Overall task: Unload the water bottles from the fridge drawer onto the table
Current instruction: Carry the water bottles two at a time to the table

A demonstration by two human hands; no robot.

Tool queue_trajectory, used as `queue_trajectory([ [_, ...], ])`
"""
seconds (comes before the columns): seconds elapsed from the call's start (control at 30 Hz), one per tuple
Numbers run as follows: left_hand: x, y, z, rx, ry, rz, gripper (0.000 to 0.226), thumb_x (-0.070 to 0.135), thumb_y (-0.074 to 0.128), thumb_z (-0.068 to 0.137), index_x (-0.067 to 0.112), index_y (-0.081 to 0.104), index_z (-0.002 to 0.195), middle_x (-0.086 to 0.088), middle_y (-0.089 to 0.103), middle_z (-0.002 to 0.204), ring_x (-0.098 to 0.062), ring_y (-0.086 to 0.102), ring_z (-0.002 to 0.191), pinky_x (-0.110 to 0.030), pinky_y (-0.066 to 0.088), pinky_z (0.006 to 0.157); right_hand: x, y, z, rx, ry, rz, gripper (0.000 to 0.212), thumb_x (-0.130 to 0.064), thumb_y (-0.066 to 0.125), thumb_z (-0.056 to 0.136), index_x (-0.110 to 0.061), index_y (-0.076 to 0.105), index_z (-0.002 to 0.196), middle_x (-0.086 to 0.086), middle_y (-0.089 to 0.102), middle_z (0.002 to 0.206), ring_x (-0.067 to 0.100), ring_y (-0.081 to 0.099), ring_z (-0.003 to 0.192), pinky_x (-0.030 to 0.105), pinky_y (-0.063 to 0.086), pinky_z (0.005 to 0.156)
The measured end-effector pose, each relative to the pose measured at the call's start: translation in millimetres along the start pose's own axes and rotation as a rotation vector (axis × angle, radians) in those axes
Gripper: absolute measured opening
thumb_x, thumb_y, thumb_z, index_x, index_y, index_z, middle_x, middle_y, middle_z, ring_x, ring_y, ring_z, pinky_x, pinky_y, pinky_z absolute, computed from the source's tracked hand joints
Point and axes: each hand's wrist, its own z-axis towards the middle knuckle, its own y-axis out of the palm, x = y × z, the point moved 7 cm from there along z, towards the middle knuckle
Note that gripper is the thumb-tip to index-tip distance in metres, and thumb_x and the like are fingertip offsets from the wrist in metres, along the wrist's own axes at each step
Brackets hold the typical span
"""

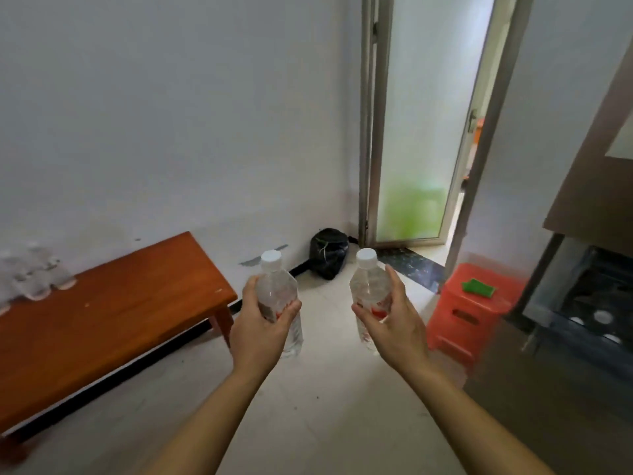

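My left hand (261,329) grips a clear water bottle (276,286) with a white cap and a red label, held upright above the floor. A matching water bottle (370,287) stands upright in my right hand (394,329). The low orange-brown wooden table (113,313) lies to the left against the wall. Several clear bottles (34,272) stand blurred at its far left end. At the right edge the fridge drawer (589,313) is pulled out, with white bottle caps (603,317) showing inside.
An orange plastic stool (472,313) with a green cloth (479,287) on it stands beside the fridge. A black bag (329,252) sits in the corner by a frosted glass door (421,132) that stands ajar. Pale tiled floor lies between table and fridge.
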Motion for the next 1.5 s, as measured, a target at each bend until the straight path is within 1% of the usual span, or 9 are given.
queue_trajectory([
  [0.1, -57.4, -91.4, 18.3, 0.063, -0.045, -0.005, 0.069, 0.048, 0.077, 0.078, 0.043, 0.036, 0.133, 0.018, 0.055, 0.119, -0.012, 0.057, 0.106, -0.037, 0.052, 0.085, -59.5, 92.3, -11.3, -0.081, -0.036, 0.008, 0.089, -0.049, 0.074, 0.082, -0.045, 0.016, 0.149, -0.004, 0.058, 0.136, 0.021, 0.060, 0.117, 0.038, 0.050, 0.091],
  [0.3, -160.5, -245.2, 48.0, 0.207, -0.139, 0.054, 0.080, 0.047, 0.078, 0.077, 0.031, 0.036, 0.144, 0.007, 0.055, 0.136, -0.016, 0.057, 0.115, -0.036, 0.052, 0.090, -169.8, 269.4, -33.4, -0.280, -0.085, 0.090, 0.091, -0.055, 0.073, 0.080, -0.046, 0.014, 0.149, -0.008, 0.055, 0.139, 0.014, 0.062, 0.113, 0.029, 0.050, 0.088],
  [0.4, -202.0, -302.4, 60.7, 0.266, -0.181, 0.050, 0.081, 0.045, 0.079, 0.076, 0.030, 0.037, 0.144, 0.006, 0.054, 0.139, -0.017, 0.055, 0.121, -0.031, 0.048, 0.091, -217.0, 336.7, -37.4, -0.362, -0.126, 0.120, 0.091, -0.062, 0.070, 0.079, -0.044, 0.016, 0.150, -0.015, 0.055, 0.137, 0.011, 0.062, 0.115, 0.033, 0.053, 0.092],
  [0.5, -239.6, -345.9, 76.8, 0.330, -0.223, 0.046, 0.082, 0.044, 0.080, 0.076, 0.030, 0.036, 0.144, 0.007, 0.053, 0.139, -0.018, 0.054, 0.125, -0.038, 0.050, 0.099, -255.4, 393.4, -31.7, -0.416, -0.149, 0.144, 0.090, -0.058, 0.072, 0.079, -0.041, 0.018, 0.150, -0.012, 0.054, 0.140, 0.014, 0.060, 0.119, 0.043, 0.054, 0.096],
  [0.67, -305.8, -393.9, 113.6, 0.398, -0.275, 0.071, 0.083, 0.045, 0.081, 0.075, 0.027, 0.038, 0.144, 0.007, 0.054, 0.138, -0.017, 0.054, 0.125, -0.039, 0.050, 0.099, -285.8, 487.8, -12.8, -0.472, -0.156, 0.184, 0.089, -0.049, 0.075, 0.081, -0.039, 0.020, 0.150, -0.014, 0.053, 0.139, 0.010, 0.055, 0.122, 0.030, 0.047, 0.095],
  [0.87, -388.9, -426.6, 201.1, 0.374, -0.360, 0.086, 0.091, 0.059, 0.075, 0.068, 0.030, 0.037, 0.146, 0.010, 0.053, 0.141, -0.018, 0.052, 0.131, -0.050, 0.047, 0.105, -295.0, 609.4, 35.3, -0.544, -0.146, 0.183, 0.088, -0.054, 0.073, 0.081, -0.042, 0.019, 0.149, -0.014, 0.050, 0.143, 0.014, 0.055, 0.127, 0.041, 0.051, 0.101],
  [1.13, -447.5, -504.1, 322.4, 0.403, -0.385, 0.162, 0.081, 0.050, 0.083, 0.068, 0.028, 0.048, 0.138, 0.013, 0.063, 0.126, -0.010, 0.061, 0.113, -0.040, 0.054, 0.095, -364.4, 744.9, 125.3, -0.571, -0.164, 0.217, 0.085, -0.039, 0.080, 0.079, -0.036, 0.029, 0.147, -0.009, 0.054, 0.140, 0.018, 0.058, 0.122, 0.033, 0.052, 0.092],
  [1.27, -479.1, -540.5, 359.3, 0.442, -0.417, 0.172, 0.082, 0.047, 0.084, 0.068, 0.025, 0.048, 0.138, 0.009, 0.064, 0.127, -0.014, 0.063, 0.113, -0.044, 0.055, 0.095, -394.6, 803.8, 140.9, -0.621, -0.200, 0.196, 0.085, -0.040, 0.081, 0.078, -0.035, 0.030, 0.146, -0.008, 0.055, 0.139, 0.017, 0.060, 0.119, 0.032, 0.054, 0.090],
  [1.5, -561.2, -578.2, 420.1, 0.396, -0.442, 0.161, 0.081, 0.042, 0.087, 0.068, 0.027, 0.046, 0.136, 0.010, 0.062, 0.130, -0.016, 0.061, 0.115, -0.045, 0.054, 0.096, -409.5, 899.8, 147.5, -0.658, -0.146, 0.099, 0.091, -0.043, 0.081, 0.077, -0.033, 0.027, 0.150, -0.008, 0.055, 0.141, 0.019, 0.059, 0.124, 0.040, 0.053, 0.097],
])
